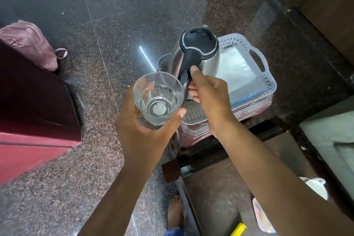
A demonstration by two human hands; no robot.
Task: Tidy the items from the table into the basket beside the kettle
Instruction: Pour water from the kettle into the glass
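My left hand (145, 130) holds a clear empty drinking glass (159, 97) from below, mouth facing up at me. My right hand (208, 96) is wrapped around the black handle of a steel electric kettle (199, 50), which has a black lid. The kettle is over the left part of a white perforated plastic basket (268, 76) with side handles. The basket rests on a pinkish plastic stool (197, 134) and holds a pale flat sheet or packet with a blue edge. Whether the kettle rests in the basket or is lifted, I cannot tell.
A glass-topped table with a dark frame (191, 166) is at lower right, carrying a white object (318, 186), a pale packet (262, 216) and a yellow item (238, 230). A maroon cabinet (34, 113) and pink bag (30, 44) stand left. My bare foot (175, 212) is on the granite floor.
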